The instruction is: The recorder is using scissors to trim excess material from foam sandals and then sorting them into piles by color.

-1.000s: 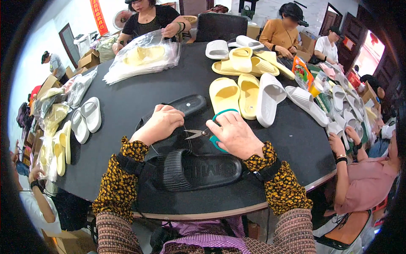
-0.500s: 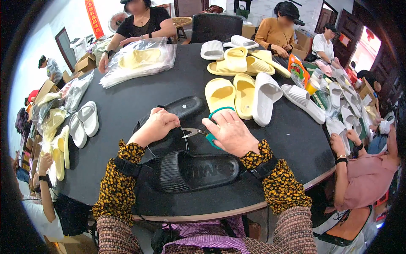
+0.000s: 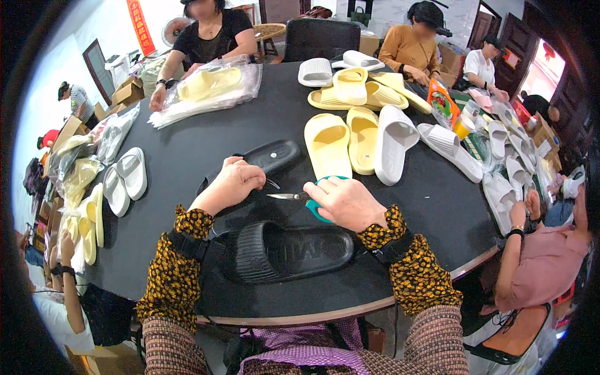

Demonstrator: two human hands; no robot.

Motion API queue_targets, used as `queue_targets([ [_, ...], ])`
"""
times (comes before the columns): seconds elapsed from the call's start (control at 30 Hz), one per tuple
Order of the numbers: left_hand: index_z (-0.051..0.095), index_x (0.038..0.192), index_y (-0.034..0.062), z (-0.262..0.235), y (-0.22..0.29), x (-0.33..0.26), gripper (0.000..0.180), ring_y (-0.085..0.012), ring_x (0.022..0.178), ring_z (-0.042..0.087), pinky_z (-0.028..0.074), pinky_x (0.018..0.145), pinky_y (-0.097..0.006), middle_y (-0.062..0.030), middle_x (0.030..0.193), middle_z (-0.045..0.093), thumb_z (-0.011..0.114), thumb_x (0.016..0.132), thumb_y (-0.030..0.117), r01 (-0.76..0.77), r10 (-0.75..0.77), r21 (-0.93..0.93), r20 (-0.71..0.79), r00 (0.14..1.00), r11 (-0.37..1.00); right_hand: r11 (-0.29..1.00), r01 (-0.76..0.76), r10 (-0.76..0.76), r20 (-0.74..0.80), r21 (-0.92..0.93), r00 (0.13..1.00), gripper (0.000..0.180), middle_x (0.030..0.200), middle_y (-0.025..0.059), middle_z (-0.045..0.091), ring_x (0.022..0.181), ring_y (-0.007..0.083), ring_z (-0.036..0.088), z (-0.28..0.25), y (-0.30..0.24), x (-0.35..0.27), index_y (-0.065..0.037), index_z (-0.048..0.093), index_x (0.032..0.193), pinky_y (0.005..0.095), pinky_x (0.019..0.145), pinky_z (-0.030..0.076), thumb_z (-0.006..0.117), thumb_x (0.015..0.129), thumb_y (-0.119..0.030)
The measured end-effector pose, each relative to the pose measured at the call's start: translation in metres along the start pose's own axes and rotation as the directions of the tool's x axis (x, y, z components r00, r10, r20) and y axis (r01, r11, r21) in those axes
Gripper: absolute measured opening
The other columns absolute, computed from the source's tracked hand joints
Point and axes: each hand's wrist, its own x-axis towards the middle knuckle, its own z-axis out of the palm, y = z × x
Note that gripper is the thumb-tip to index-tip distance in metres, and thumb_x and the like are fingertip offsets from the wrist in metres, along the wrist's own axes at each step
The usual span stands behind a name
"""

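Note:
My left hand (image 3: 232, 184) is closed in a pinch over the middle of the table, with the end of a thin pale strand (image 3: 273, 184) poking out by its fingertips. In my right hand (image 3: 353, 203) are scissors (image 3: 289, 196) with teal handles. Their blades are together and point left, just below the strand. A black slide slipper (image 3: 315, 249) lies nearest me, sole down, its ribbed strap to the left. Beyond my left hand rests a second black slipper (image 3: 278, 155), partly hidden by that hand.
Yellow slippers (image 3: 327, 145) and a white slipper (image 3: 395, 147) lie beyond my right hand. A grey-white pair (image 3: 131, 175) sits at the left. A person opposite handles yellow slippers in clear bags (image 3: 209, 87); other people work around the dark table (image 3: 169, 250).
The scissor blades have closed, and my right hand has shifted slightly right. The long strand hanging from my left fingers toward the near slipper no longer shows; a short end sticks out.

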Motion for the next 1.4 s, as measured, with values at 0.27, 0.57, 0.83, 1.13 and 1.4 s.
queue_targets([
  [0.27, 0.062, 0.085, 0.0037, -0.022, 0.006, -0.004, 0.020, -0.0140, 0.089, 0.062, 0.046, 0.088, -0.035, -0.0063, 0.093, 0.068, 0.051, 0.095, 0.016, 0.171, -0.250, -0.548, -0.072, 0.965, 0.819, 0.991, -0.130, 0.131, -0.016, 0.039, 0.991, 0.038, 0.089, 0.0107, 0.060, 0.083, 0.0258, 0.062, -0.001, 0.011, -0.015, -0.006, 0.052, 0.107, 0.0357, 0.068, 0.053, 0.068, 0.075, -0.018],
  [0.57, 0.055, 0.101, 0.0093, -0.056, 0.023, -0.026, 0.014, -0.0163, 0.065, 0.054, 0.045, 0.070, -0.032, -0.0044, 0.072, 0.055, 0.046, 0.098, 0.020, -0.212, -0.455, -0.976, -0.210, 0.865, 0.047, 0.961, -0.221, 0.228, -0.024, 0.165, 0.973, 0.038, 0.094, 0.0133, 0.062, 0.085, 0.0286, 0.063, 0.000, 0.009, -0.017, -0.005, 0.057, 0.109, 0.0378, 0.071, 0.052, 0.066, 0.073, -0.011],
  [0.83, 0.054, 0.098, 0.0080, -0.064, 0.049, -0.042, 0.014, -0.0080, 0.045, 0.031, 0.032, 0.048, -0.025, 0.0011, 0.058, 0.039, 0.045, 0.099, 0.019, -0.217, -0.375, -0.973, -0.233, 0.898, 0.084, 0.941, -0.253, 0.256, 0.019, 0.223, 0.967, 0.038, 0.102, 0.0146, 0.063, 0.092, 0.0306, 0.062, 0.006, 0.015, -0.020, -0.003, 0.056, 0.111, 0.0387, 0.079, 0.052, 0.064, 0.075, -0.013],
  [1.13, 0.057, 0.095, 0.0070, -0.031, 0.044, -0.001, 0.013, -0.0092, 0.050, 0.038, 0.040, 0.055, -0.027, 0.0003, 0.060, 0.045, 0.051, 0.096, 0.018, -0.164, -0.454, -0.975, -0.216, 0.864, 0.151, 0.924, -0.255, 0.260, 0.022, 0.283, 0.965, 0.040, 0.101, 0.0157, 0.063, 0.091, 0.0321, 0.062, 0.005, 0.012, -0.017, -0.005, 0.055, 0.112, 0.0389, 0.079, 0.051, 0.065, 0.074, -0.014],
  [1.4, 0.054, 0.097, 0.0054, -0.051, 0.117, 0.003, 0.015, -0.0107, 0.056, 0.043, 0.042, 0.056, -0.029, 0.0000, 0.063, 0.045, 0.047, 0.098, 0.019, -0.248, -0.189, -0.968, -0.252, 0.949, 0.043, 0.892, -0.361, 0.354, 0.074, 0.273, 0.932, 0.040, 0.099, 0.0170, 0.063, 0.090, 0.0341, 0.062, 0.002, 0.011, -0.027, -0.007, 0.054, 0.113, 0.0415, 0.077, 0.051, 0.066, 0.075, -0.014],
])
